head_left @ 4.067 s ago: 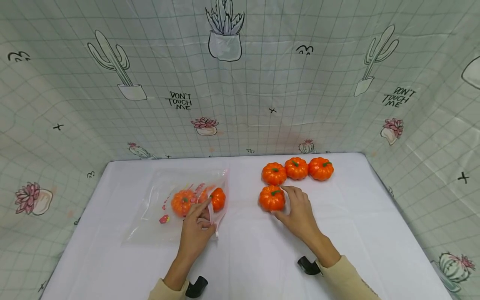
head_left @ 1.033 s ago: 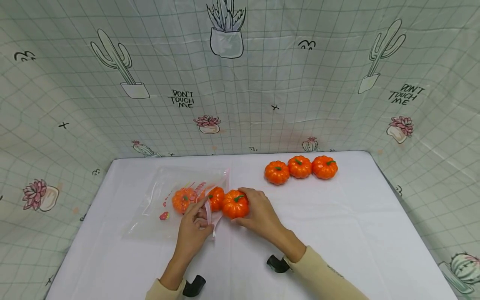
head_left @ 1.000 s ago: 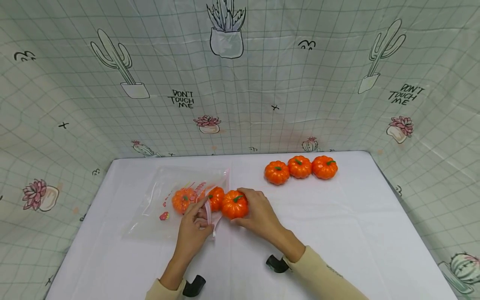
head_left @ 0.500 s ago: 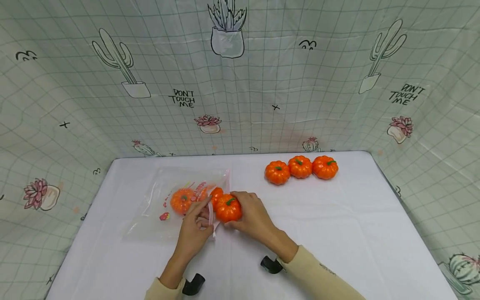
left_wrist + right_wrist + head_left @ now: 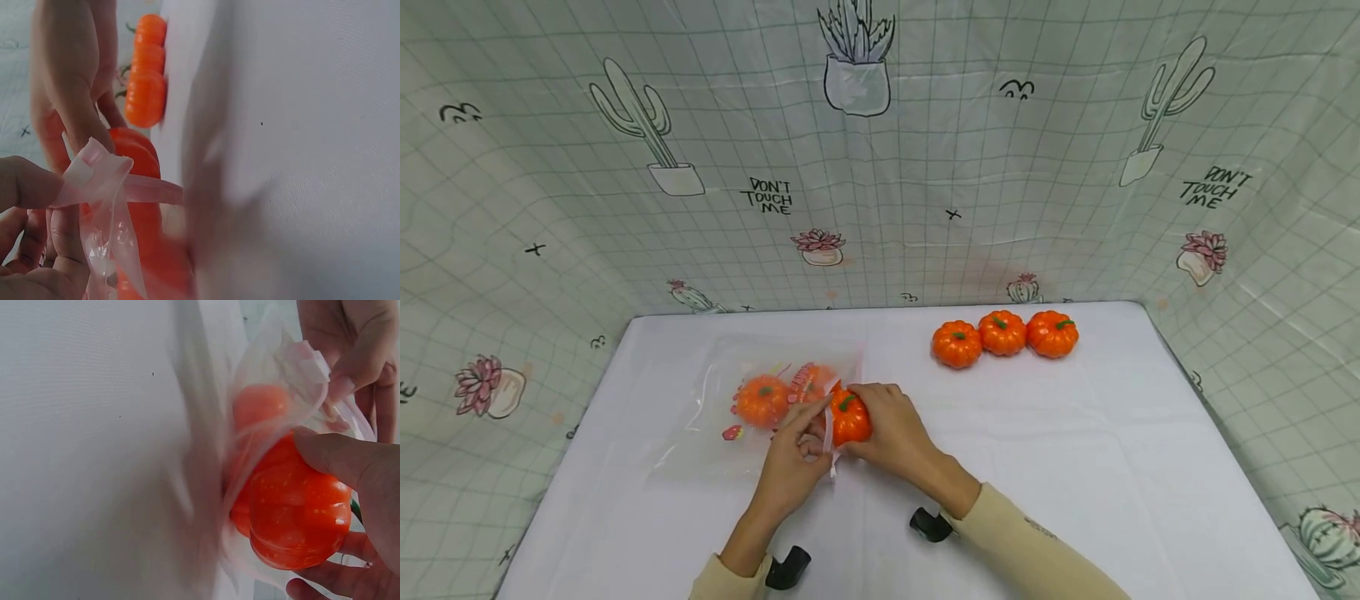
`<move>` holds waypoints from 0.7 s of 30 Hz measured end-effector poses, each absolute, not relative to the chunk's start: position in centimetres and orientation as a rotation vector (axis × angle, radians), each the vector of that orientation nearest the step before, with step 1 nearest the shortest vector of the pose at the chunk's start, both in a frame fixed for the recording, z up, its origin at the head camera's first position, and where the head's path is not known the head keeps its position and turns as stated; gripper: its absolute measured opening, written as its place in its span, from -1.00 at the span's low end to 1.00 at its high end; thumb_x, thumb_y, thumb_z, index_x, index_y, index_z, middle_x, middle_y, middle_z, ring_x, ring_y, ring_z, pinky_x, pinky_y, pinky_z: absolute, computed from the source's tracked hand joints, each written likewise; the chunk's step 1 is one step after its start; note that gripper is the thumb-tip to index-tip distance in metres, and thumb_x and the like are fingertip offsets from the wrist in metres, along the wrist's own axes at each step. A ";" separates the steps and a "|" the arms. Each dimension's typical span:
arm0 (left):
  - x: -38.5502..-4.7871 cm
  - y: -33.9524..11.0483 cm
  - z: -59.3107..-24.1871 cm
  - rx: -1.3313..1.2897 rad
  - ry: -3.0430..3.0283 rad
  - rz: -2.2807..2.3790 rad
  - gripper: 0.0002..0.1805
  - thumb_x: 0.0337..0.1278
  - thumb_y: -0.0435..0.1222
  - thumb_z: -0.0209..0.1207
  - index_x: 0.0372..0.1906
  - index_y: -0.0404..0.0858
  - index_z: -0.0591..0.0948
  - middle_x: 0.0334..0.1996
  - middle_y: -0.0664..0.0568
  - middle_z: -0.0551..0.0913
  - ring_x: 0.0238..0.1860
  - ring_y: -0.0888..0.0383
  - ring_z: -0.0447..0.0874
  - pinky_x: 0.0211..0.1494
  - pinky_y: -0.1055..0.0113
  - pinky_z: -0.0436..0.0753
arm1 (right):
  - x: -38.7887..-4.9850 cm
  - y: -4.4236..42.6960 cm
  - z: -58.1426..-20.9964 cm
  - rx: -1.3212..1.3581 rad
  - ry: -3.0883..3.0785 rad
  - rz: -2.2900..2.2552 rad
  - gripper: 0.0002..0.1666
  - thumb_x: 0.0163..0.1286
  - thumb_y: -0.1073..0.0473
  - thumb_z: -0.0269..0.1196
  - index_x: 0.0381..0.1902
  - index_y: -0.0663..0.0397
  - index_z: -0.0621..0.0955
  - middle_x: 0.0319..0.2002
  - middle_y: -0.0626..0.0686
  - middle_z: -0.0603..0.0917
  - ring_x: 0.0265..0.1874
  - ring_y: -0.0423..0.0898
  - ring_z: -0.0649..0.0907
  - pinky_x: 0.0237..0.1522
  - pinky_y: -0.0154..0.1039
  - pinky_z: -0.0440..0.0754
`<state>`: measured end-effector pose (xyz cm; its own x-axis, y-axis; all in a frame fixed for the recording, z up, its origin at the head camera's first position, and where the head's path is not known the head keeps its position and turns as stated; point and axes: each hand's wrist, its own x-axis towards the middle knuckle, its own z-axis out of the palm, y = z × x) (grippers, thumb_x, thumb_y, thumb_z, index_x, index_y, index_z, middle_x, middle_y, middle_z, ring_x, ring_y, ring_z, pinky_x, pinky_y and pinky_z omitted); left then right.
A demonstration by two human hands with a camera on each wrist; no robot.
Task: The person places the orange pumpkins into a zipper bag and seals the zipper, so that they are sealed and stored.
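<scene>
A clear zip bag (image 5: pixel 700 442) with red print lies on the left of the table, its mouth facing right. Inside it are an orange toy pumpkin (image 5: pixel 762 402) and another toy pumpkin (image 5: pixel 812 385) nearer the mouth. My left hand (image 5: pixel 793 458) pinches the bag's pink-edged lip (image 5: pixel 94 178) and holds it up. In my right hand (image 5: pixel 898 433) I grip a third toy pumpkin (image 5: pixel 300 512) with a green stem, partly within the bag's mouth. The right wrist view shows the thumb and fingers on opposite sides of it.
Three more orange pumpkins stand in a row at the back: a left one (image 5: pixel 957 344), a middle one (image 5: pixel 1002 332) and a right one (image 5: pixel 1052 334). A white cloth covers the table (image 5: pixel 1037 467). A patterned curtain (image 5: pixel 910 167) rises behind and at both sides.
My right hand has carried the pumpkin from below the back row leftward into the bag's mouth. The pumpkin near the mouth has shifted deeper inside. My left hand has stayed on the lip.
</scene>
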<state>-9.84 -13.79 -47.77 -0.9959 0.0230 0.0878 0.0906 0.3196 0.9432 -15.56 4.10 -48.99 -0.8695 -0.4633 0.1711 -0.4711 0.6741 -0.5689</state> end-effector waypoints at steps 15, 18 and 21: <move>-9.5 -13.7 -47.7 -0.160 -2.522 -1.826 -0.20 -0.02 -0.76 0.29 0.43 -0.35 0.56 0.05 -0.10 0.55 -0.13 0.07 0.54 -0.18 0.53 0.67 | -16.4 2.3 -50.3 0.816 -2.835 0.825 -0.22 0.12 -0.01 0.64 0.21 0.19 0.62 0.11 0.19 0.66 0.12 0.18 0.58 0.16 0.03 0.64; -9.5 -13.7 -47.7 -0.179 -2.523 -1.817 -0.21 -0.01 -0.77 0.28 0.43 -0.36 0.55 0.05 -0.10 0.55 -0.13 0.08 0.55 -0.17 0.53 0.68 | -16.5 2.1 -50.7 0.811 -2.805 0.800 -0.27 0.12 -0.04 0.63 0.16 0.18 0.64 0.07 0.19 0.65 0.09 0.16 0.58 0.14 0.02 0.65; -9.4 -13.7 -47.7 -0.183 -2.528 -1.802 -0.21 -0.01 -0.77 0.29 0.42 -0.36 0.56 0.06 -0.11 0.55 -0.12 0.06 0.55 -0.15 0.53 0.69 | -16.5 2.1 -50.8 0.803 -2.799 0.808 -0.25 0.13 -0.06 0.63 0.17 0.18 0.64 0.09 0.19 0.65 0.11 0.17 0.58 0.16 0.03 0.63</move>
